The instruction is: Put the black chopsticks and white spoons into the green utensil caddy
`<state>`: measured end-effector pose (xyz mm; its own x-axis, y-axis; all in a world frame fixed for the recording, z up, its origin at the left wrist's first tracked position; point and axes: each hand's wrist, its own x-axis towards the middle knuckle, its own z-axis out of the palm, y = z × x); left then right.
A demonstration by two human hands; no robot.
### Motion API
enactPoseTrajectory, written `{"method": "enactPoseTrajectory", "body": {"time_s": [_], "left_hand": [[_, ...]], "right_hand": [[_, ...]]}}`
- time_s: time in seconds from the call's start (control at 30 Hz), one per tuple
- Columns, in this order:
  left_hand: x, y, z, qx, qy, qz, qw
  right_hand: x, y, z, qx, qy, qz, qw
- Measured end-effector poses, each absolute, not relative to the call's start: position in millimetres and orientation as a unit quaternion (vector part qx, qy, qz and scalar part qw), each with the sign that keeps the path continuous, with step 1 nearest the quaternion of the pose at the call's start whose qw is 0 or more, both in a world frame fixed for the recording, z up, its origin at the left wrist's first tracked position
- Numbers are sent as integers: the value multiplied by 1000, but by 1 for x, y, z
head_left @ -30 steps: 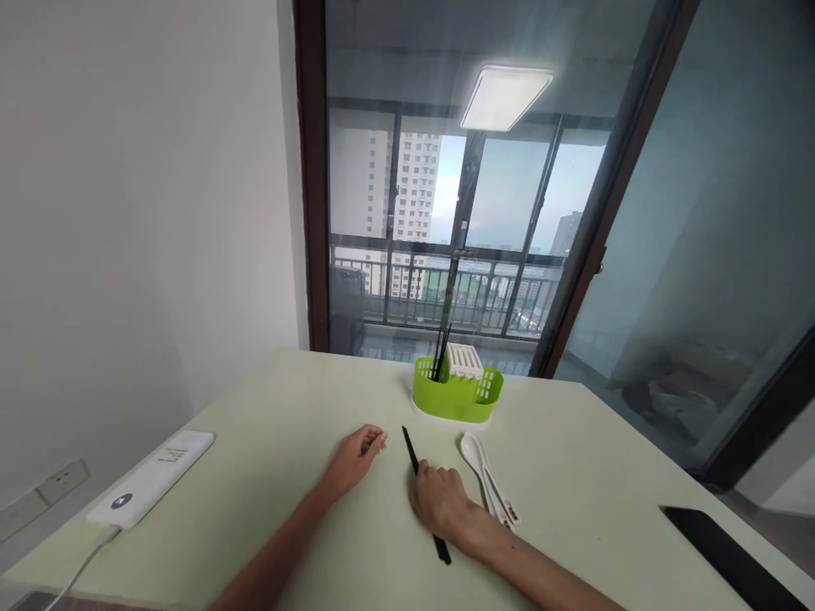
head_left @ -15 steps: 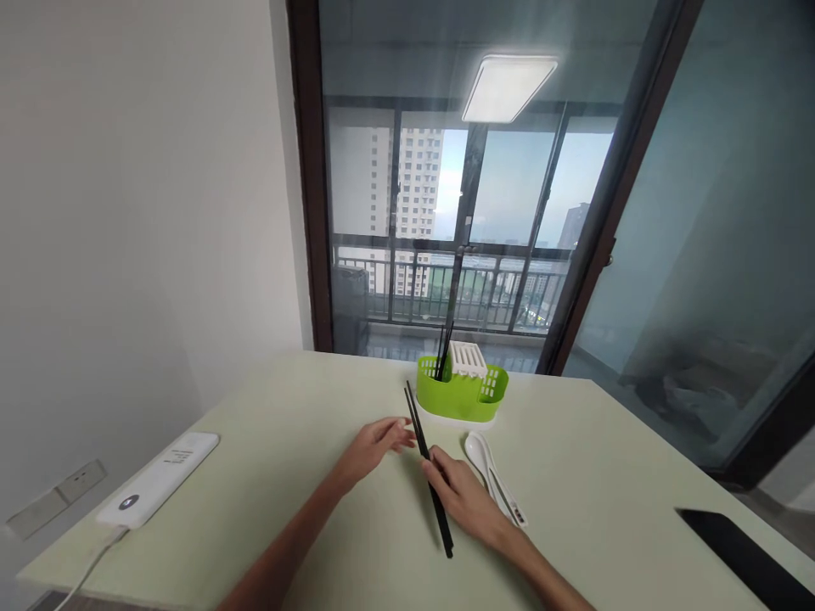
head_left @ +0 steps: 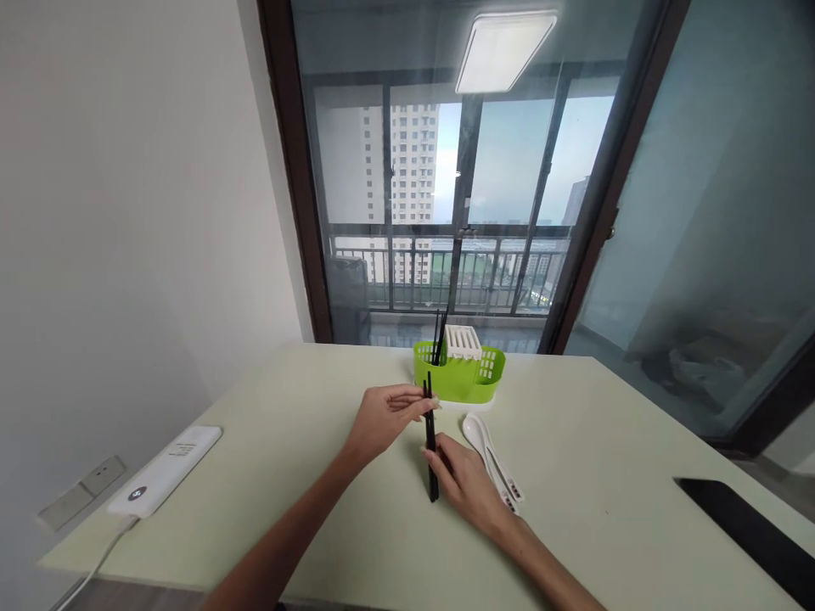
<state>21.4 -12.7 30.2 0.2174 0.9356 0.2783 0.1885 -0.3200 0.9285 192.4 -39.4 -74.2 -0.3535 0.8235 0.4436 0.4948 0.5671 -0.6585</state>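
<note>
Here, right hand [head_left: 468, 485] pinches lower part of black chopsticks [head_left: 431, 441], pair near upright, bottom ends by desk [head_left: 592, 501]. Left hand [head_left: 382, 416] fingers closed on upper ends. White spoons [head_left: 490, 458] lie just right of rt hand. Green caddy [head_left: 459, 378] behind, w/ more chopsticks standing inside. White power strip [head_left: 166, 458] far left.

The right hand [head_left: 468, 485] covers the middle of the chopsticks [head_left: 431, 441]. The spoons' [head_left: 487, 450] handle print is too small to read. The dark slab [head_left: 751, 536] runs off the right edge. The cable [head_left: 95, 560] leaves the frame bottom-left. The holder's [head_left: 458, 373] contents are partly hidden.
</note>
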Motion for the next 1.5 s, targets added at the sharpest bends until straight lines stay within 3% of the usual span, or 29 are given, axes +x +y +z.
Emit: {"method": "enactPoseTrajectory", "body": {"time_s": [0.33,0.6,0.7,0.93,1.1,1.2,1.4,1.5], "left_hand": [[10,-12,45,684,436,421,407],[-12,32,146,631,408,643,150],[0,73,162,635,368,669,117],[38,167,108,681,468,544,144],[48,200,72,684,509,498,156],[54,210,73,685,524,484,144],[60,209,152,647,511,565,37],[59,179,193,684,434,586,1]], "right_hand": [[193,-46,-79,-406,-811,204,368],[262,-70,-92,-479,-691,290,457],[292,-70,-110,-521,-620,314,495],[311,-70,-152,-557,-574,343,493],[304,-83,-150,-554,-586,336,487],[300,-86,-144,-544,-591,327,498],[298,-85,-142,-530,-589,327,516],[298,-85,-141,-524,-590,335,515]]}}
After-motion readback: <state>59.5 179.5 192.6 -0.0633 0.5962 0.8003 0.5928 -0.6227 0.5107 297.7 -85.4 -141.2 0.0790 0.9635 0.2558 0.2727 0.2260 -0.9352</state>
